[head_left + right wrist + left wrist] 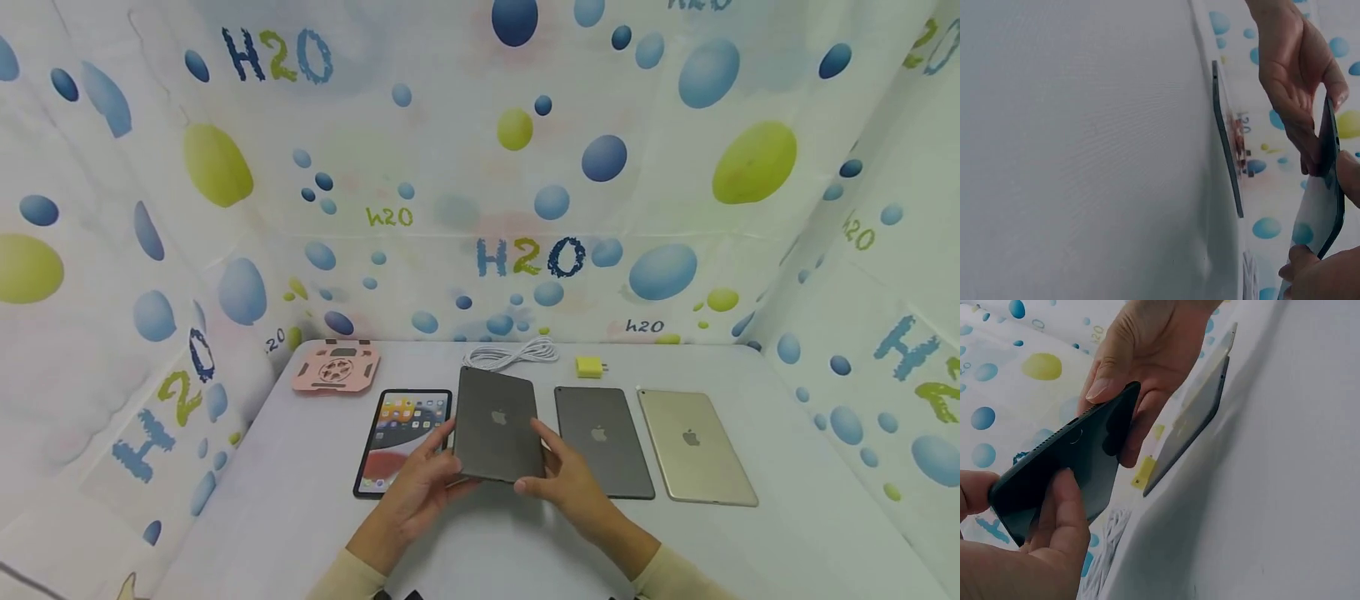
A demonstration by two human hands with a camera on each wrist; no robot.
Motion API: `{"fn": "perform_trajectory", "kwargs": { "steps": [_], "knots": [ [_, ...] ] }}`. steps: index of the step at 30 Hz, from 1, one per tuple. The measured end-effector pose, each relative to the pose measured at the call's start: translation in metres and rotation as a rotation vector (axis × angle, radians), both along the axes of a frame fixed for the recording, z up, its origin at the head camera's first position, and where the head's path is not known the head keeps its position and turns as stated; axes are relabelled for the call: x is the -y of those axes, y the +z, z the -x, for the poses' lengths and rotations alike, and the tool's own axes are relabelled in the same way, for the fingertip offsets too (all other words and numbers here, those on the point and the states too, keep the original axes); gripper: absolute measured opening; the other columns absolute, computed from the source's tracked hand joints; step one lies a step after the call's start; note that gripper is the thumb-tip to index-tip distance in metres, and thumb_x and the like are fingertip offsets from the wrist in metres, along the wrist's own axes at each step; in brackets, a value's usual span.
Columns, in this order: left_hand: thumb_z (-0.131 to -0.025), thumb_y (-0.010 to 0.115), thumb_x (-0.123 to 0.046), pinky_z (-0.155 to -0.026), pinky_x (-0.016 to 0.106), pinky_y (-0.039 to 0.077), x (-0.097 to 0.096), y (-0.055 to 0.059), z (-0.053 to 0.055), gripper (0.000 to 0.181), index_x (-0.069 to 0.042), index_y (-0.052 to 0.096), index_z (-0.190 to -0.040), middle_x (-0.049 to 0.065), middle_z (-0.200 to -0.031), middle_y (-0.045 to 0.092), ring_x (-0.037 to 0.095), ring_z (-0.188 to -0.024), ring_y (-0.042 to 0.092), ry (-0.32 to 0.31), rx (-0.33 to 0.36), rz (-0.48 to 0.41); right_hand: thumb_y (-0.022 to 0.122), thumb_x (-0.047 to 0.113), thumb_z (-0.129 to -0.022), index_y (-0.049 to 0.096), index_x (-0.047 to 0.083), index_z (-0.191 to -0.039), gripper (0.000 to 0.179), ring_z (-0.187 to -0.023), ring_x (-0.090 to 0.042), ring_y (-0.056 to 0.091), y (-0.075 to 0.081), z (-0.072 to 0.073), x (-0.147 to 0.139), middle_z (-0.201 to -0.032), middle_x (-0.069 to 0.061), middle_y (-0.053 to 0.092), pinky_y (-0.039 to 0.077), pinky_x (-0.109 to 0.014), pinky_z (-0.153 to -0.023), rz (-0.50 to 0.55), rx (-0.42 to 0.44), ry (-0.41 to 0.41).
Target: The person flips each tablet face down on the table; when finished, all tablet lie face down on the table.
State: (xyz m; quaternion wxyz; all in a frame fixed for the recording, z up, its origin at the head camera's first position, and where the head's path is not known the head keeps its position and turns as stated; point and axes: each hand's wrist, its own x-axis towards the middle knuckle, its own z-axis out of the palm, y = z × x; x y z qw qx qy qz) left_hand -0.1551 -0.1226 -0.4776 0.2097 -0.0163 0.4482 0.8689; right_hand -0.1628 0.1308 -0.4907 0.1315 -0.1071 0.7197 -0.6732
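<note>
Both hands hold a dark grey tablet (pixel 497 425) above the table, its back with an apple mark turned up toward the head camera. My left hand (pixel 420 487) grips its lower left corner, thumb on the back and fingers on the screen side. On the opposite edge, my right hand (pixel 570 483) pinches the lower right corner. The left wrist view shows the dark screen (pixel 1079 456) underneath, with fingers of both hands against it. To the left lies a tablet with a lit home screen (pixel 401 442). Another dark grey tablet (pixel 606 442) lies face down at the right.
A gold tablet (pixel 697 447) lies face down farther right. Behind are a coiled white cable (pixel 512 354) and a yellow charger plug (pixel 590 367). A pink tablet stand (pixel 337 366), folded flat, sits at the back left. Patterned curtains (pixel 450 167) enclose the white table (pixel 247 533).
</note>
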Motion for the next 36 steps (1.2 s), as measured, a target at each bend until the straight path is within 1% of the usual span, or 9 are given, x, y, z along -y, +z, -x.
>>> {"fn": "perform_trajectory", "kwargs": {
  "steps": [4, 8, 14, 19, 22, 24, 30, 33, 36],
  "knots": [
    [-0.086, 0.050, 0.007, -0.097, 0.043, 0.054, 0.002, -0.002, 0.004, 0.088, -0.023, 0.019, -0.163, 0.015, -0.141, 0.057, 0.020, -0.106, 0.066, -0.017, -0.029, 0.092, 0.088, 0.013, -0.078, 0.026, 0.004, -0.161, 0.104, -0.152, -0.039, 0.019, 0.001, 0.002, -0.002, -0.168, -0.020, 0.015, 0.031, -0.039, -0.115, -0.031, -0.023, 0.002],
    [-0.083, 0.053, 0.010, -0.093, 0.039, 0.055, 0.003, -0.004, 0.007, 0.094, -0.019, 0.015, -0.164, 0.019, -0.142, 0.057, 0.019, -0.101, 0.067, -0.032, -0.040, 0.131, 0.088, 0.010, -0.077, 0.029, 0.003, -0.160, 0.102, -0.153, -0.037, 0.015, 0.003, 0.004, -0.003, -0.168, -0.019, 0.018, 0.026, -0.040, -0.117, -0.077, -0.045, -0.001],
    [-0.086, 0.053, 0.011, -0.093, 0.038, 0.056, 0.003, -0.007, 0.011, 0.089, -0.009, 0.014, -0.163, 0.021, -0.143, 0.057, 0.022, -0.111, 0.068, -0.098, -0.036, 0.107, 0.088, 0.009, -0.077, 0.032, 0.002, -0.158, 0.099, -0.154, -0.034, 0.015, 0.001, 0.005, -0.005, -0.167, -0.018, 0.021, 0.024, -0.039, -0.117, -0.122, -0.041, -0.020],
    [-0.087, 0.054, 0.013, -0.091, 0.037, 0.056, 0.002, -0.009, 0.014, 0.086, -0.009, 0.017, -0.162, 0.016, -0.129, 0.062, 0.024, -0.110, 0.067, -0.115, -0.014, 0.105, 0.088, 0.007, -0.076, 0.034, 0.001, -0.157, 0.097, -0.153, -0.036, 0.017, -0.002, 0.005, -0.007, -0.166, -0.019, 0.023, 0.025, -0.042, -0.117, -0.144, -0.042, -0.031],
    [-0.088, 0.054, 0.012, -0.091, 0.037, 0.056, 0.001, -0.010, 0.016, 0.085, -0.007, 0.018, -0.162, 0.013, -0.119, 0.061, 0.023, -0.108, 0.067, -0.125, -0.017, 0.139, 0.088, 0.006, -0.075, 0.034, -0.001, -0.156, 0.098, -0.153, -0.039, 0.017, -0.005, 0.005, -0.008, -0.166, -0.021, 0.024, 0.025, -0.045, -0.118, -0.147, -0.046, -0.038],
    [-0.088, 0.054, 0.013, -0.091, 0.038, 0.055, -0.001, -0.011, 0.017, 0.084, -0.005, 0.018, -0.162, 0.013, -0.117, 0.059, 0.023, -0.107, 0.066, -0.131, -0.027, 0.167, 0.088, 0.005, -0.075, 0.033, -0.002, -0.156, 0.099, -0.153, -0.040, 0.017, -0.006, 0.005, -0.008, -0.165, -0.023, 0.023, 0.025, -0.046, -0.117, -0.139, -0.047, -0.039],
    [-0.086, 0.053, 0.014, -0.089, 0.038, 0.054, -0.006, -0.013, 0.016, 0.082, -0.002, 0.021, -0.160, 0.014, -0.117, 0.053, 0.024, -0.105, 0.062, -0.119, -0.047, 0.275, 0.088, 0.002, -0.073, 0.028, -0.005, -0.157, 0.104, -0.152, -0.041, 0.015, -0.011, 0.006, -0.009, -0.165, -0.027, 0.019, 0.026, -0.044, -0.116, -0.135, -0.044, -0.037],
    [-0.085, 0.054, 0.014, -0.089, 0.037, 0.052, -0.009, -0.012, 0.016, 0.082, -0.002, 0.025, -0.159, 0.014, -0.117, 0.050, 0.026, -0.105, 0.060, -0.091, -0.039, 0.339, 0.088, 0.002, -0.073, 0.025, -0.004, -0.158, 0.106, -0.152, -0.041, 0.014, -0.013, 0.006, -0.009, -0.166, -0.026, 0.016, 0.025, -0.045, -0.117, -0.140, -0.031, -0.041],
    [-0.084, 0.055, 0.015, -0.091, 0.037, 0.050, -0.011, -0.011, 0.015, 0.081, 0.002, 0.027, -0.158, 0.015, -0.118, 0.049, 0.026, -0.105, 0.058, -0.059, -0.032, 0.391, 0.088, 0.001, -0.073, 0.024, -0.003, -0.159, 0.108, -0.152, -0.041, 0.014, -0.012, 0.007, -0.010, -0.166, -0.026, 0.015, 0.024, -0.045, -0.117, -0.141, -0.022, -0.047]
  ]
}}
